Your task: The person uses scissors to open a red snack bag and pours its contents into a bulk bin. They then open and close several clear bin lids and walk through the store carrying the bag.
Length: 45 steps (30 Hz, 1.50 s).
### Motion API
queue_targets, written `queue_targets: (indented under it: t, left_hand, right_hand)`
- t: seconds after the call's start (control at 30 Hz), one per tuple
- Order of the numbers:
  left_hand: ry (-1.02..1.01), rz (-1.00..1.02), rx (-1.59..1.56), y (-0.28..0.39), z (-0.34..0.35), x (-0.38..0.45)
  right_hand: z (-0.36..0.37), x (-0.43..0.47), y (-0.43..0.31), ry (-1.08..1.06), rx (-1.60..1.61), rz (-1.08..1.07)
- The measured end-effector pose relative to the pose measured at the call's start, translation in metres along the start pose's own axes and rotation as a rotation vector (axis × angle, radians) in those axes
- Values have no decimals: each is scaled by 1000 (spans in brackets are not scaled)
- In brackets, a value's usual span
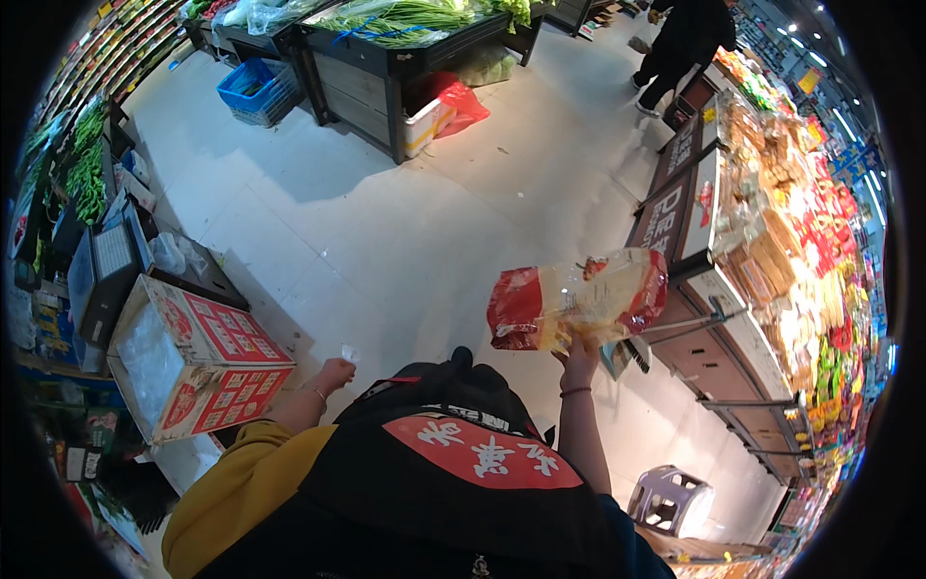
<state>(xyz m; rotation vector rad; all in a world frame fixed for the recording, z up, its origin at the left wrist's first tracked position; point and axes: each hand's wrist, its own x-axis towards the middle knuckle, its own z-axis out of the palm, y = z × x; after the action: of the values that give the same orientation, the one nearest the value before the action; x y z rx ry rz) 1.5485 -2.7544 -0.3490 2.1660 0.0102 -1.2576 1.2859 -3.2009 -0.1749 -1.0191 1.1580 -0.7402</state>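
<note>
My right hand [579, 360] holds up a large plastic bag [571, 298] from below. The bag is see-through and cream-coloured in the middle, with red ends; whether anything is inside I cannot tell. On the other side, my left hand [337, 373] pinches a small whitish scrap [350, 353], perhaps plastic or paper. Just left of that hand stands a tilted red-and-white cardboard box [235, 362] with clear plastic [148, 358] in its opening. I wear a black apron [434, 506] with a red printed patch.
Packaged goods fill a display counter [759, 239] along the right. Ahead is a vegetable stand [362, 87] with a blue crate [249, 81] beside it. A scale [108, 275] stands at left, a plastic stool [669, 499] at lower right. A person [684, 43] in dark clothes is at the back.
</note>
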Motion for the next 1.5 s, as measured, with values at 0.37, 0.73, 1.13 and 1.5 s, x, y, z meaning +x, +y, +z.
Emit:
queue_targets:
  t: [0.37,0.73,1.13,1.5]
  left_hand:
    - [69,-55,-198,120,9,49]
    - [154,-177,-453,286,-46,174]
    - [446,-496,-530,350,-68,174]
    - [482,-815,-533,468,-12,228]
  right_hand:
    - [159,255,-72,-541,-122,432]
    - [342,447,-55,-372,-248,631]
    - [563,635,-29,-300,-10,671]
    - [736,773,14,-298,131,767]
